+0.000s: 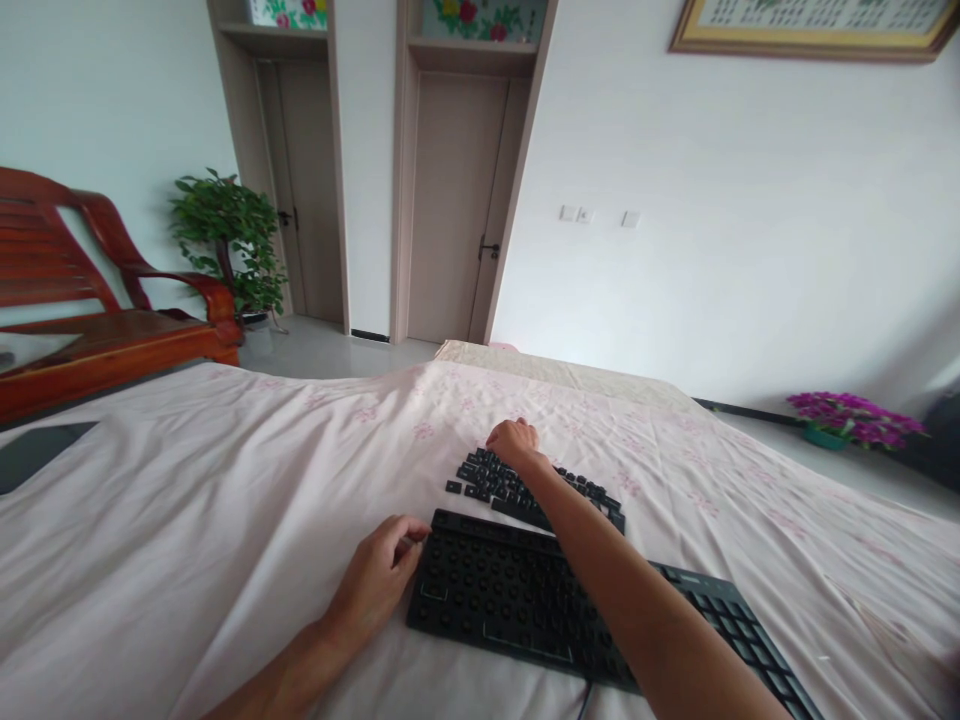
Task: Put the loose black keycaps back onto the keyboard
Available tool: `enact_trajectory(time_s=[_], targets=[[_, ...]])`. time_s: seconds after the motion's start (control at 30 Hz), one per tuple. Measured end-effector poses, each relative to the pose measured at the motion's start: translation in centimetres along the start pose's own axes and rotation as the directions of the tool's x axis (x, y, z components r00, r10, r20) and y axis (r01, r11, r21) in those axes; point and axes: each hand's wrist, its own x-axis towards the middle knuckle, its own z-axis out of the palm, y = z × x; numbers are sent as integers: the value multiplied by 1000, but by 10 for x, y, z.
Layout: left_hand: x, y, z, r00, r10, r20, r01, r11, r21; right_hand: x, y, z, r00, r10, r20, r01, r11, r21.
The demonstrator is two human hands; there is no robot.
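A black keyboard [517, 590] lies on the cloth in front of me. Its main field shows bare key sockets, while keycaps sit on the number pad [739, 625] at the right. Beyond its far edge, loose black keycaps [517, 492] are laid out in rows. My left hand [379, 570] rests at the keyboard's far left corner, fingers curled against the edge. Reaching across the keyboard, my right hand [516, 440] is over the far left rows of keycaps with its fingers bent inward. Its fingertips are hidden, and my forearm covers part of the keyboard and keycaps.
A pale floral cloth [300, 480] with folds covers the wide surface. A dark flat panel [41, 450] lies at the left edge. Further off stand a wooden bench [112, 340], a leafy plant [225, 240] and purple flowers [859, 415]. A cable [585, 697] leaves the keyboard's near side.
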Motion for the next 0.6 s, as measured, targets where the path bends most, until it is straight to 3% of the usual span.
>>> enact_trajectory(time_s=[0.3,0.47,0.6], targets=[[1,-2,0,1000,-9,-7,9,999,-40,4,-10,3,999,-53,-2,53,998,36],[3,-8,1,997,-74,-30,68,986,-155,-12,-17,-10,993,-111,-46,119,962,248],[13,-1,-4,989,-123,-79,79,905,-417,-49,-32,-13,980,-194,-45,191,855,482]])
